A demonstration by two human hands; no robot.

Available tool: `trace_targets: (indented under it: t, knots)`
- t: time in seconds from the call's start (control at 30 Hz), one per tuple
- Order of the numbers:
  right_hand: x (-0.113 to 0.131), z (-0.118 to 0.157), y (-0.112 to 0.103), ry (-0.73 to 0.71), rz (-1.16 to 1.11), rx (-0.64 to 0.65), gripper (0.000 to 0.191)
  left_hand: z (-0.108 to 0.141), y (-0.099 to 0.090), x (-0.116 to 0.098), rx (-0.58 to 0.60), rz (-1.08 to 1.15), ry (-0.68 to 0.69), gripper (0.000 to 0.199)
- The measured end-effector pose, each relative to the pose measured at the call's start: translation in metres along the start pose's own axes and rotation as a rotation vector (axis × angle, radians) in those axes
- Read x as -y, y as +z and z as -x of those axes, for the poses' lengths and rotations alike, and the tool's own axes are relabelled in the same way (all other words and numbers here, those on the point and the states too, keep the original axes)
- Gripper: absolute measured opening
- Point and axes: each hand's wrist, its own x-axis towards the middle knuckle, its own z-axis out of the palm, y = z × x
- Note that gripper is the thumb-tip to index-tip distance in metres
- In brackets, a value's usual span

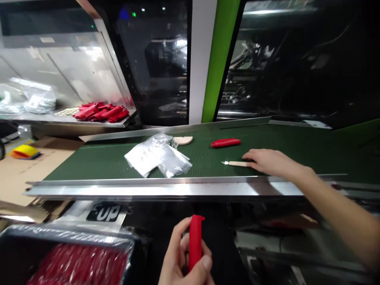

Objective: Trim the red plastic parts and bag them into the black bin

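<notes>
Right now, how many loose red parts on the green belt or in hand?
2: one red part lying on the green belt, one red piece in the left hand. Shelf and bin piles uncountable.

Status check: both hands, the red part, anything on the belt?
Left hand grips red part, upright. Right hand on small knife on green belt. Second red part and plastic bags lying nearby.

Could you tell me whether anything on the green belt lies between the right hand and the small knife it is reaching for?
Nothing visible does. The right hand already rests at the handle end of the knife on the belt. The red part and the bags lie off to the side. The left hand holds a red handle.
</notes>
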Motion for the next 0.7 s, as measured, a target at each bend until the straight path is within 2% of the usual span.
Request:
trace_targets:
  t: [0.07, 0.17, 0.23, 0.33, 0.37, 0.4, 0.43, 0.53, 0.6, 0.7]
  knots:
    - [-0.017, -0.002, 0.010, -0.023, 0.009, 0.035, 0.019, 0.002, 0.000, 0.000, -0.027, -0.010, -0.012, 0.065]
    - [-0.011, 0.007, 0.010, -0.064, 0.009, -0.062, 0.018, 0.004, 0.001, 0.000, -0.034, 0.036, -0.016, 0.048]
    - [0.011, 0.020, 0.003, -0.077, -0.004, -0.227, 0.022, 0.006, 0.002, 0.001, -0.062, 0.061, -0.033, 0.039]
    - [0.060, 0.047, -0.009, -0.116, -0.074, -0.509, 0.020, 0.009, 0.004, 0.002, -0.124, 0.064, -0.054, 0.034]
    - [0.077, 0.058, -0.011, -0.147, -0.113, -0.541, 0.016, 0.010, 0.004, 0.003, -0.136, 0.067, -0.057, 0.034]
    - [0.095, 0.069, -0.011, -0.183, -0.155, -0.496, 0.016, 0.011, 0.005, 0.003, -0.141, 0.079, -0.062, 0.033]
    - [0.111, 0.079, -0.008, -0.239, -0.240, -0.399, 0.021, 0.012, 0.005, 0.003, -0.138, 0.102, -0.068, 0.033]
    - [0.146, 0.103, 0.010, -0.451, -0.459, -0.194, 0.042, 0.014, 0.006, 0.002, -0.111, 0.199, -0.090, 0.031]
    - [0.160, 0.112, 0.023, -0.512, -0.550, -0.155, 0.047, 0.015, 0.006, 0.000, -0.095, 0.249, -0.093, 0.031]
    - [0.172, 0.116, 0.032, -0.459, -0.582, -0.231, 0.041, 0.017, 0.004, -0.001, -0.110, 0.303, -0.102, 0.026]
